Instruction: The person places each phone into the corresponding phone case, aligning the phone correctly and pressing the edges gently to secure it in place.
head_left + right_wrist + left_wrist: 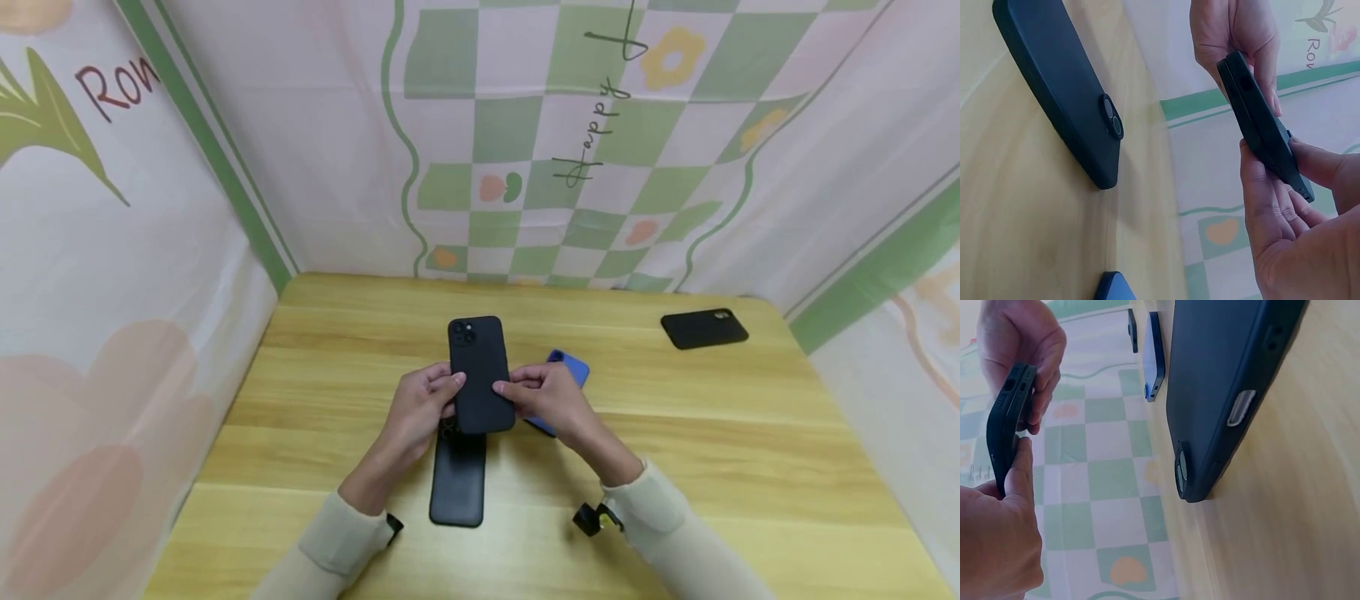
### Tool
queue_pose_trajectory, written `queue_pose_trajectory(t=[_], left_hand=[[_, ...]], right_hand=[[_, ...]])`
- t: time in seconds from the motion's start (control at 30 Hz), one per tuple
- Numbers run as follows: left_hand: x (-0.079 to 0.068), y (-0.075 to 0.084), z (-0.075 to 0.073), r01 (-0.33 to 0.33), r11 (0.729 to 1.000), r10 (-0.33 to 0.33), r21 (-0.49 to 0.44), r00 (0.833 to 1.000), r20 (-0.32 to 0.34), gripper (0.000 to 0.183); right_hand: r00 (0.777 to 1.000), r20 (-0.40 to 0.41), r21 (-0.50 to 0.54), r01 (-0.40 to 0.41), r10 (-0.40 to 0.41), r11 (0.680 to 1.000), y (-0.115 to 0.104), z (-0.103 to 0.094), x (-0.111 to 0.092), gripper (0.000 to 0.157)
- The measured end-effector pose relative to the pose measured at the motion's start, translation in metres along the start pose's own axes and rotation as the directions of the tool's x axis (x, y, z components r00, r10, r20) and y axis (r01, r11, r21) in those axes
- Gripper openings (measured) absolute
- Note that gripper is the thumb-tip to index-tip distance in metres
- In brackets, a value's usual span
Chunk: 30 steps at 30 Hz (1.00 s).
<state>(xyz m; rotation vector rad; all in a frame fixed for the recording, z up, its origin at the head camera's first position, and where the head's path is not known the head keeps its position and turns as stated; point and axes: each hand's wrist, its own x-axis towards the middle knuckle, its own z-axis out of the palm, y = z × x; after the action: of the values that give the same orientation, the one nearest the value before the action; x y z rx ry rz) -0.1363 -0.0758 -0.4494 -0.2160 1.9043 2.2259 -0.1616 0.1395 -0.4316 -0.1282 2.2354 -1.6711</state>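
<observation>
My left hand (416, 412) and right hand (555, 400) hold a black phone (482, 371) between them, above the table. Its back with the camera lenses faces up in the head view. Each thumb lies on that back, with the other fingers at the sides and beneath. From the side, in the right wrist view, a seam between two dark layers runs along the edge of the held phone (1260, 119). Partly hidden below it, a second black phone (457, 483) lies on the table, camera side up. Behind my right hand lies a blue phone (576, 368), partly covered.
A black phone case (703, 328) with a camera opening lies at the back right of the wooden table (337, 333). Patterned cloth (510, 125) hangs behind the table and along both sides. A dark wrist device (588, 518) sits by the right sleeve.
</observation>
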Motion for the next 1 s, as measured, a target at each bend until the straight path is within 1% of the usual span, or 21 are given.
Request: queue_pose_trajectory(t=[0.17, 0.3, 0.37, 0.47, 0.6, 0.67, 0.73, 0.83, 0.9, 1.0], left_hand=[[0.001, 0.000, 0.001, 0.005, 1.000, -0.004, -0.031, 1.000, 0.021, 0.029], [0.002, 0.003, 0.000, 0.027, 0.998, -0.023, -0.059, 0.998, 0.064, 0.029], [0.002, 0.004, -0.002, 0.038, 0.997, -0.032, -0.064, 0.995, 0.094, 0.028], [0.002, 0.007, -0.006, 0.061, 0.996, -0.051, -0.065, 0.988, 0.145, 0.028], [0.002, 0.007, -0.010, 0.088, 0.994, -0.071, -0.065, 0.972, 0.223, 0.032], [0.003, 0.007, -0.012, 0.102, 0.993, -0.082, -0.066, 0.964, 0.253, 0.035], [0.003, 0.007, -0.014, 0.110, 0.992, -0.090, -0.057, 0.957, 0.275, 0.037], [0.004, 0.007, -0.016, 0.122, 0.992, -0.106, -0.037, 0.948, 0.300, 0.038], [0.004, 0.008, -0.017, 0.130, 0.991, -0.114, -0.030, 0.942, 0.316, 0.038], [0.004, 0.010, -0.019, 0.148, 0.988, -0.126, -0.043, 0.936, 0.329, 0.037]], right_hand=[[1.000, -0.010, -0.022, 0.018, -0.018, 1.000, 0.000, -0.003, 0.001, 0.023], [0.999, -0.003, -0.035, 0.044, -0.045, 0.998, -0.002, -0.006, 0.001, 0.020], [0.998, 0.013, -0.049, 0.062, -0.062, 0.997, -0.003, -0.008, 0.001, 0.019], [0.995, 0.052, -0.078, 0.085, -0.081, 0.993, -0.004, -0.012, 0.000, 0.019], [0.989, 0.113, -0.116, 0.113, -0.100, 0.987, -0.004, -0.018, -0.001, 0.019], [0.982, 0.146, -0.138, 0.136, -0.116, 0.981, -0.005, -0.020, -0.001, 0.016], [0.973, 0.183, -0.160, 0.167, -0.137, 0.973, -0.005, -0.023, -0.002, 0.015], [0.958, 0.236, -0.188, 0.211, -0.165, 0.959, -0.007, -0.026, -0.002, 0.025], [0.950, 0.261, -0.202, 0.227, -0.171, 0.953, -0.009, -0.029, -0.002, 0.025], [0.938, 0.301, -0.215, 0.243, -0.173, 0.946, -0.010, -0.031, -0.002, 0.017]])
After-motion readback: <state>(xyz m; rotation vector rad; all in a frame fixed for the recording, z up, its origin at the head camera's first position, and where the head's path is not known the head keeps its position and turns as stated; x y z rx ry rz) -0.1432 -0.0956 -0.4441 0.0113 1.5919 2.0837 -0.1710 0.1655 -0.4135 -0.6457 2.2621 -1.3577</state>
